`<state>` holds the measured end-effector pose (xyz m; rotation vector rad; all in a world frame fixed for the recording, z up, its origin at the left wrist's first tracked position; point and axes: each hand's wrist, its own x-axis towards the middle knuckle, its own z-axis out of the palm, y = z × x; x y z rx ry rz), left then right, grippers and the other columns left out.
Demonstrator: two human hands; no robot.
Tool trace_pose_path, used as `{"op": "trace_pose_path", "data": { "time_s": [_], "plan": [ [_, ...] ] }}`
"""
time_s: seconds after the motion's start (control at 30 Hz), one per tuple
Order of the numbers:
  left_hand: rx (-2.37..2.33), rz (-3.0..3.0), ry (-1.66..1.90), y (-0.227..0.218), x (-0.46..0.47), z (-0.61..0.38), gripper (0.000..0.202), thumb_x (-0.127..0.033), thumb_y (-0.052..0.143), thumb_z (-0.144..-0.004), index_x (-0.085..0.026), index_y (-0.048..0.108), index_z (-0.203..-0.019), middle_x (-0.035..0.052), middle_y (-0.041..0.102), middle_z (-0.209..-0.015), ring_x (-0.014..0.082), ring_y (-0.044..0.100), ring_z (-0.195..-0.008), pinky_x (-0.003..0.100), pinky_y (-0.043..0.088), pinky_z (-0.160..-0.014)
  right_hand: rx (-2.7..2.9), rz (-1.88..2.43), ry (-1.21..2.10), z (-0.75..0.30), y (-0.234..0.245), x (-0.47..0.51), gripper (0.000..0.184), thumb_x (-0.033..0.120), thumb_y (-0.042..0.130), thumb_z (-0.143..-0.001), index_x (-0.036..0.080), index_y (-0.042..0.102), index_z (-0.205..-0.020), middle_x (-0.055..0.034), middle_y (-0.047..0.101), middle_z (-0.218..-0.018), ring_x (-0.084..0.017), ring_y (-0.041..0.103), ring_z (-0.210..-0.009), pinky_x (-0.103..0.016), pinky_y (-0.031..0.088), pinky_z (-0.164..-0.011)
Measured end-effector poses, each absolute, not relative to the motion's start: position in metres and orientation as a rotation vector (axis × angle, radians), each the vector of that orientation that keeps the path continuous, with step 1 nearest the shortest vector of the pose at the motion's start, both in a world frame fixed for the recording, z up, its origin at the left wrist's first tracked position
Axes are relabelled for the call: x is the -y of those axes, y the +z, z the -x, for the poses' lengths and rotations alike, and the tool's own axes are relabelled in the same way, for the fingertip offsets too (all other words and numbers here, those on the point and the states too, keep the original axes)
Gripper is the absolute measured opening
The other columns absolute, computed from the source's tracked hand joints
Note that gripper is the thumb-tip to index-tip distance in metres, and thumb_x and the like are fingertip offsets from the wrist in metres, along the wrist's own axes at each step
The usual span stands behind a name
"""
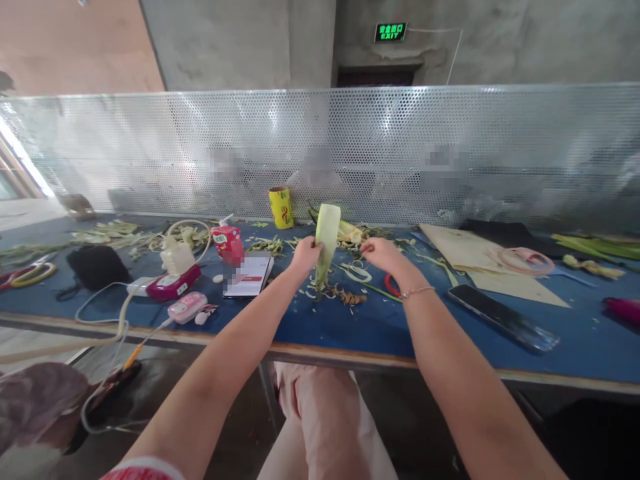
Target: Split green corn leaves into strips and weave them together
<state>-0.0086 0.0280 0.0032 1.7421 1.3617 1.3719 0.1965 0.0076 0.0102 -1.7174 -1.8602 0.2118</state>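
Note:
My left hand (306, 255) is closed round a pale green leaf strip (326, 240), holding it upright over the blue table (350, 327). My right hand (381, 253) hovers just to the right of the strip, fingers curled together over a pile of leaf scraps (340, 292); what it pinches, if anything, is too small to see. A thin bracelet circles my right wrist. White curled strips (356, 272) lie under the right hand.
A yellow can (281, 207) stands at the back by the perforated metal screen (450, 153). A red carton (228, 244), white paper (250, 275), pink devices with cables (173, 283), a black phone (503, 317), a wooden board (480, 257) and more green leaves lie about.

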Motion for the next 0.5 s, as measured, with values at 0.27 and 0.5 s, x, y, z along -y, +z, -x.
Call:
{"op": "trace_pose_path", "data": {
  "time_s": [0.27, 0.5],
  "plan": [
    [-1.373, -1.638, 1.256, 0.018, -0.033, 0.025, 0.032, -0.003, 0.041, -0.070, -0.019, 0.047, -0.096, 0.0013, 0.059, -0.082, 0.0107, 0.050, -0.055, 0.023, 0.040, -0.054, 1.920, 2.540, 0.305, -0.242, 0.025, 0.017, 0.037, 0.030, 0.059, -0.068, 0.016, 0.068, -0.101, -0.0154, 0.067, -0.107, -0.026, 0.065, -0.090, -0.029, 0.049, -0.063],
    [-1.566, -2.180, 1.118, 0.026, -0.010, 0.022, 0.021, -0.026, 0.046, -0.084, -0.018, 0.053, -0.101, 0.0063, 0.065, -0.092, 0.0171, 0.058, -0.082, 0.026, 0.042, -0.071, 1.977, 2.610, 0.312, -0.233, 0.018, 0.010, 0.024, 0.028, 0.061, -0.065, 0.016, 0.069, -0.084, -0.0148, 0.068, -0.095, -0.026, 0.065, -0.089, -0.030, 0.050, -0.062]
  ]
}}
